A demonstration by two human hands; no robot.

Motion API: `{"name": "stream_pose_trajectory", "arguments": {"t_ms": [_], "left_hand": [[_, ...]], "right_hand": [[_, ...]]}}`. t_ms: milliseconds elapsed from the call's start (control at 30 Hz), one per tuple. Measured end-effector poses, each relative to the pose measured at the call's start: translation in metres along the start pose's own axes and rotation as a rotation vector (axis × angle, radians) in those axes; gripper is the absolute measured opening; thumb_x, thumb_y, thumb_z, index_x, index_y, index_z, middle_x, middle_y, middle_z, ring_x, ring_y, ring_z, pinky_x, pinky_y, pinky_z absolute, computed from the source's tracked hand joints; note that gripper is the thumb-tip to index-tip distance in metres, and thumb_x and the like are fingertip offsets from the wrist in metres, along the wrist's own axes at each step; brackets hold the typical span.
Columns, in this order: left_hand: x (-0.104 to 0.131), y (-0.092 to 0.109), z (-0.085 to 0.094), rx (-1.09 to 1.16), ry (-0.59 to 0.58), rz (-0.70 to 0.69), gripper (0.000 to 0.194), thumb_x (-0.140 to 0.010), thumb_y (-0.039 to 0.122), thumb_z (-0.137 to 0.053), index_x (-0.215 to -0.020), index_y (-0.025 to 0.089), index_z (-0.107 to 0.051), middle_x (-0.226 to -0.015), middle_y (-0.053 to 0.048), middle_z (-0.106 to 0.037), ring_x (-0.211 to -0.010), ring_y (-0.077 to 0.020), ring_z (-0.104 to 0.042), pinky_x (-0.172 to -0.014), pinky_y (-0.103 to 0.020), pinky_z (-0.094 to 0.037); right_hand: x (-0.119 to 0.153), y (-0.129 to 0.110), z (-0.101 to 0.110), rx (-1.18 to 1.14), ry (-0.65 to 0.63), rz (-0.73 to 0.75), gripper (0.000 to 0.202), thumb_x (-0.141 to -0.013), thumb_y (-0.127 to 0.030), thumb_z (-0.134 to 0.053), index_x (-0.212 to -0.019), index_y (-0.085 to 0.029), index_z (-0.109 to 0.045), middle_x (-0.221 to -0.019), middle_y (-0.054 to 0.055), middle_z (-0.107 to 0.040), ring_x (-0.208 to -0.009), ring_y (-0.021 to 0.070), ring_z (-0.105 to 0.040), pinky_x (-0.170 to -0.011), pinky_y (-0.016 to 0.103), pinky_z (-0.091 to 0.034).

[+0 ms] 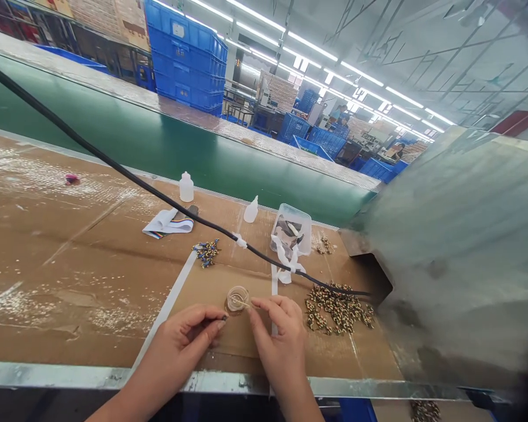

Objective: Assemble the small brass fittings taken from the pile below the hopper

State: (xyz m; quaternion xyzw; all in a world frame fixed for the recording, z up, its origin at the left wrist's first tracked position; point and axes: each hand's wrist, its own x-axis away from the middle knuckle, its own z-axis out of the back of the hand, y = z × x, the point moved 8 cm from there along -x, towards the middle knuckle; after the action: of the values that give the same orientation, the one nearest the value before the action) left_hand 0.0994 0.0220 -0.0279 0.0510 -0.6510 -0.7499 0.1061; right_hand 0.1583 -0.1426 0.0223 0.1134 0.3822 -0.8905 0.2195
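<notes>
My left hand (182, 341) pinches a small dark piece (224, 317) between thumb and forefinger, just left of a small round clear dish (238, 298). Between the thumb and forefinger of my right hand (279, 334) is a thin pale stick (245, 303), its far end over the dish. To the right lies a large pile of small black-and-yellow patterned pieces (338, 309). A smaller cluster of blue, yellow and black pieces (206, 252) lies behind my left hand.
A black cable (127, 174) crosses above the cardboard-covered table (92, 264). Behind stand two white bottles (186, 187) and a clear plastic box (293, 228). A metal housing (457, 246) rises at the right; a green conveyor belt (189, 149) runs behind.
</notes>
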Motion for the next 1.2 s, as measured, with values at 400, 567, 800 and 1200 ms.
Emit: {"name": "stream_pose_trajectory", "arguments": {"t_ms": [400,567,800,1200], "left_hand": [[0.001,-0.01,-0.002,0.021,0.016,0.012,0.021,-0.081,0.037,-0.059,-0.094,0.022,-0.065,-0.082,-0.001,-0.067,-0.072,-0.0151,-0.064,-0.069,-0.025,-0.054],[0.001,-0.008,-0.001,-0.014,0.034,0.005,0.02,-0.081,0.036,-0.059,-0.093,0.022,-0.066,-0.081,0.0,-0.067,-0.072,-0.0143,-0.063,-0.069,-0.024,-0.053],[0.002,-0.005,-0.001,-0.013,0.043,0.008,0.02,-0.082,0.036,-0.059,-0.093,0.022,-0.066,-0.083,-0.001,-0.067,-0.074,-0.014,-0.063,-0.07,-0.023,-0.051],[0.004,0.001,0.0,-0.102,0.026,-0.051,0.017,-0.083,0.036,-0.057,-0.091,0.025,-0.067,-0.08,0.001,-0.067,-0.072,-0.0139,-0.064,-0.069,-0.023,-0.051]], "right_hand": [[-0.008,-0.009,-0.004,-0.035,-0.019,0.059,0.009,-0.087,-0.026,-0.056,-0.084,-0.024,-0.064,-0.084,0.001,-0.062,-0.084,0.0184,-0.052,-0.077,0.032,-0.034],[-0.006,-0.01,-0.002,-0.06,-0.016,0.06,0.011,-0.087,-0.025,-0.054,-0.08,-0.022,-0.061,-0.081,0.001,-0.06,-0.082,0.0182,-0.051,-0.075,0.031,-0.034],[-0.003,-0.002,0.014,-0.194,0.048,-0.021,0.013,-0.088,-0.026,-0.052,-0.078,-0.02,-0.059,-0.079,0.002,-0.057,-0.078,0.0163,-0.052,-0.07,0.029,-0.038],[0.003,-0.022,0.019,-0.255,0.004,0.02,0.01,-0.087,-0.022,-0.053,-0.077,-0.022,-0.057,-0.078,0.0,-0.056,-0.078,0.0151,-0.051,-0.07,0.029,-0.039]]}}
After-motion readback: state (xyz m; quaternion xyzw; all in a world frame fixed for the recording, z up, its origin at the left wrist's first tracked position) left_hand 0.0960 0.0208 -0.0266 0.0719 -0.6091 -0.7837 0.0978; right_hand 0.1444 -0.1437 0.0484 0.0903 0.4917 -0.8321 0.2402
